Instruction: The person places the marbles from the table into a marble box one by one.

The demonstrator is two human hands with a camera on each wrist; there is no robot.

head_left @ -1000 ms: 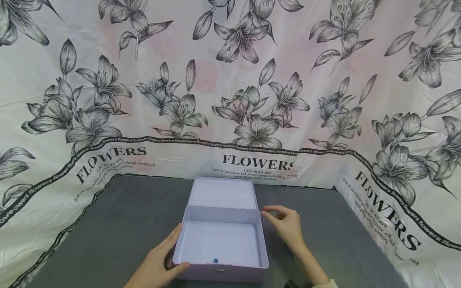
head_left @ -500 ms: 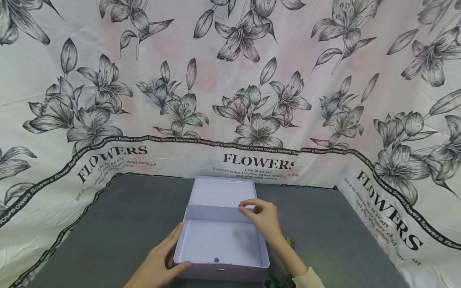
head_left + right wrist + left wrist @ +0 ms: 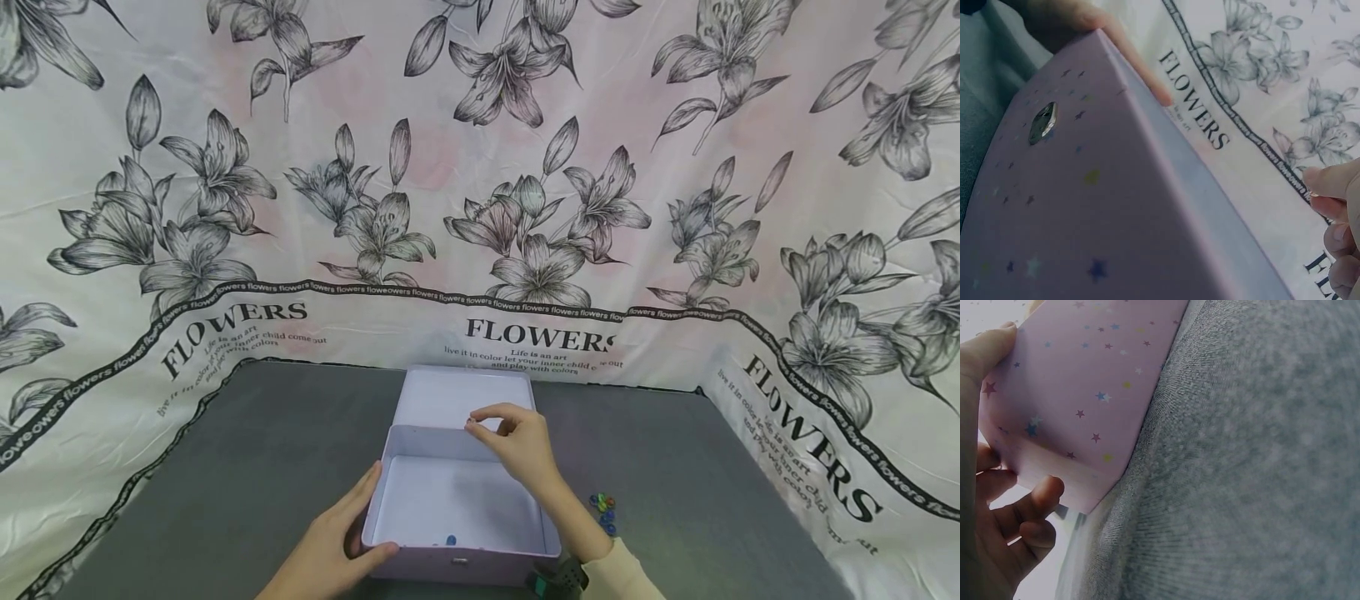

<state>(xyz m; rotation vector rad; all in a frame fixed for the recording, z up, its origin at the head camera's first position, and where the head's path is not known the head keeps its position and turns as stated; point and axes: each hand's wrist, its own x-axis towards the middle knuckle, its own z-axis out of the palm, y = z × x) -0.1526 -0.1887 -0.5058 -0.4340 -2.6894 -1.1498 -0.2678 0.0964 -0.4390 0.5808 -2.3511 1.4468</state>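
Note:
A pale lilac tin box [image 3: 420, 570] stands on the grey table, its lid [image 3: 442, 398] folded back. My left hand [image 3: 330, 537] grips the box's front left corner, thumb over the front rim and fingers along the side. Printed stars cover the box wall [image 3: 1079, 381] in the left wrist view. Above the box's rear part, my right hand [image 3: 521, 446] pinches a tiny object between thumb and forefinger. Only a glassy glint [image 3: 1315, 195] of it shows, so its kind is hard to tell. One blue marble [image 3: 451, 541] lies inside the box near the front wall.
Several coloured marbles [image 3: 604, 512] lie on the table to the right of the box, beside my right forearm. A flower-printed cloth [image 3: 525, 208] hangs behind the table [image 3: 262, 450] and along its sides. A metal clasp [image 3: 1043, 123] sticks out from the box's front.
My right hand has moved left from beside the box to above its rear part, still pinching the tiny object. The marbles on the right have come into sight. My left hand stays put.

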